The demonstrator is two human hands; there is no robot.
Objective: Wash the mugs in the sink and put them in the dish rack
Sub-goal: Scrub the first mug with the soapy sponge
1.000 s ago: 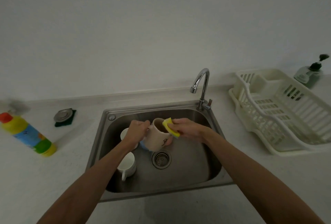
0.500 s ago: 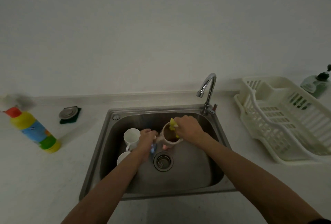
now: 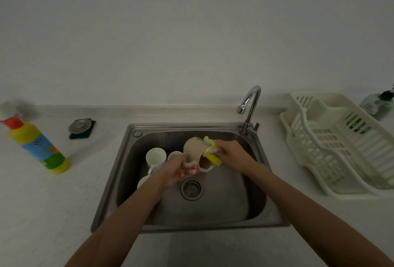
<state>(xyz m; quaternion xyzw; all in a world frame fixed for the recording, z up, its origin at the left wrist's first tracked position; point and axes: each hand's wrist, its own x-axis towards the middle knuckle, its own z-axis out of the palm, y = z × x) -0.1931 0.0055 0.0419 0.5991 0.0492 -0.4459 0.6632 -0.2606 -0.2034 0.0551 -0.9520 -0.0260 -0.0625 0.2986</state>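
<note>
Over the steel sink (image 3: 128, 181) my left hand (image 3: 174, 170) grips the handle of a beige mug (image 3: 195, 149), which is tipped with its mouth down and toward me. My right hand (image 3: 230, 153) holds a yellow sponge (image 3: 211, 153) pressed against the mug's side near the rim. Along the sink's left side sit white mugs: one upright (image 3: 155, 157), a second (image 3: 174, 155) just behind my left hand, and a third (image 3: 143, 181) mostly hidden by my left forearm. The white dish rack (image 3: 336, 145) stands on the counter to the right with nothing in it.
The chrome tap (image 3: 249, 106) rises at the sink's back right, with no water visible. A yellow detergent bottle (image 3: 36, 145) and a sink plug on a dark pad (image 3: 82, 128) are on the left counter. A green soap dispenser (image 3: 379, 104) is behind the rack. The drain (image 3: 191, 187) is uncovered.
The beige mug has been tipped over from mouth-up to mouth-down. The sponge has come out of the mug's inside and now rubs its outer side.
</note>
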